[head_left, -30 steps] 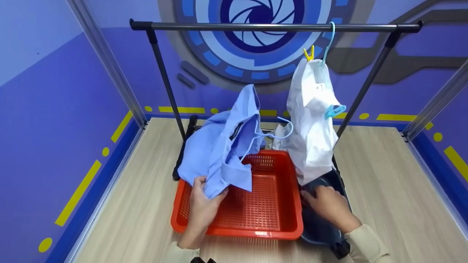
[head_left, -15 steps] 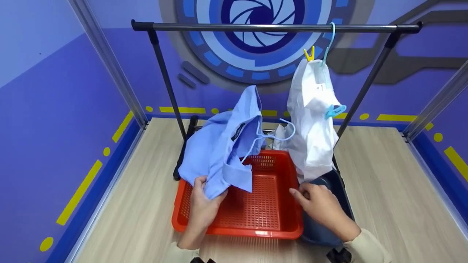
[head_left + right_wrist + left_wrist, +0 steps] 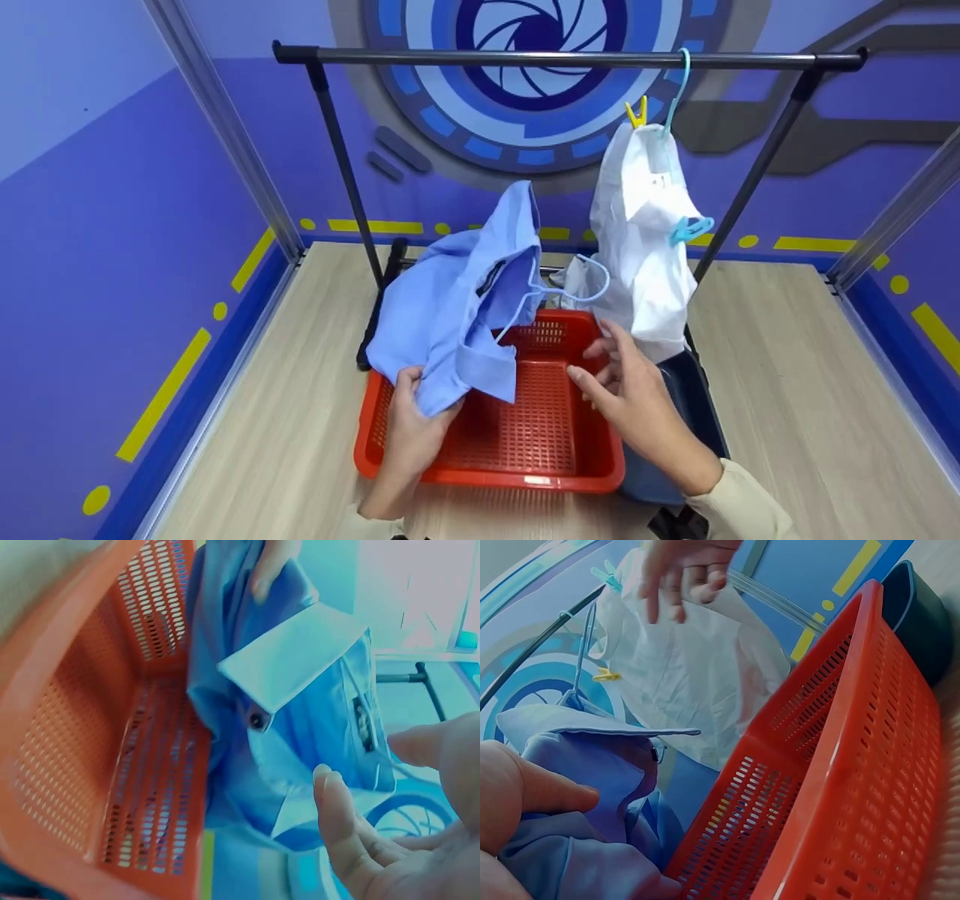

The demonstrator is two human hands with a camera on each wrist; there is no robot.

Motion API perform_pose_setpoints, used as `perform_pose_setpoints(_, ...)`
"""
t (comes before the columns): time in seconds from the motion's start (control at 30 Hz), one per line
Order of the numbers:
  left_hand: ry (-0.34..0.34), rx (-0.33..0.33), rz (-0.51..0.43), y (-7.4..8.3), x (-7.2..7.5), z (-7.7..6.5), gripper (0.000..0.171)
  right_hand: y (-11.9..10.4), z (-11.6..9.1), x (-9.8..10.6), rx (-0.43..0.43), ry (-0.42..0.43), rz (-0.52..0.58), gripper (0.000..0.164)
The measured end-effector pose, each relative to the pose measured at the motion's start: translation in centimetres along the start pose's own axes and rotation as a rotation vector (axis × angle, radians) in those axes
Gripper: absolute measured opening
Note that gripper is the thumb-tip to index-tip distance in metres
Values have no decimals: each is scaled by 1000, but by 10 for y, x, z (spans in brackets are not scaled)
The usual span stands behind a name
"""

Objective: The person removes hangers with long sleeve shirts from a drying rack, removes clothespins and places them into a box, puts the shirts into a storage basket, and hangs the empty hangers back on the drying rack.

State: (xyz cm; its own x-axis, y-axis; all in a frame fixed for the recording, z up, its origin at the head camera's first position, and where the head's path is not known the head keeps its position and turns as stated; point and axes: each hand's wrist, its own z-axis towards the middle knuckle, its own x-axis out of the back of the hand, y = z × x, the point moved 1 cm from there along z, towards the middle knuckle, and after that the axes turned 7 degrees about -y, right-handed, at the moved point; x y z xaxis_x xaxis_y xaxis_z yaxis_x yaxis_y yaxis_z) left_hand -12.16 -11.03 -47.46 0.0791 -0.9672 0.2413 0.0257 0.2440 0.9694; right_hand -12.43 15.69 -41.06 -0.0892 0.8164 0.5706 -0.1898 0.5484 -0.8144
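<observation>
A light blue collared shirt point(image 3: 442, 300) is gripped low on its front by my left hand point(image 3: 418, 431), above the red basket. Out of its collar comes a blue hanger point(image 3: 577, 296), its hook pointing right. My right hand point(image 3: 634, 390) is off to the right of the shirt with fingers spread and nothing between them. In the right wrist view, the thumb and fingers of the right hand point(image 3: 405, 817) stand close to the collar and the hanger's neck. The left wrist view shows the left thumb point(image 3: 555, 791) lying on the shirt fabric.
The red basket point(image 3: 551, 480) stands on the wooden surface, with a dark bin point(image 3: 686, 397) at its right. A black rack bar point(image 3: 480, 57) spans the back. On it hangs a white shirt point(image 3: 645, 247) with a yellow clothespin point(image 3: 637, 112) and a blue clothespin point(image 3: 690, 230).
My right hand has risen from over the dark bin and moved left toward the hanger hook, its fingers spreading. My left hand keeps its hold on the blue shirt, nearly still.
</observation>
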Motion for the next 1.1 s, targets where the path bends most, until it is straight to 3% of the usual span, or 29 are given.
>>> perform_pose_setpoints(0.33, -11, -3, 74, -3, 8, -7, 52, -22, 16, -4, 67, 124, -23, 97)
perform_pose_setpoints(0.53, -45, 5, 99, -3, 10, -7, 52, -26, 29, -2, 138, 200, -62, 94)
perform_pose_setpoints(0.77, -61, -14, 140, -3, 12, -7, 49, -29, 36, 1, 153, 212, -171, 97)
perform_pose_setpoints(0.87, -74, -18, 139, -4, 13, -7, 50, -29, 39, 2, 158, 219, -193, 93)
perform_pose_setpoints(1.1, -87, 5, 142, -6, 14, -7, 52, -28, 42, 3, 238, 287, -221, 65)
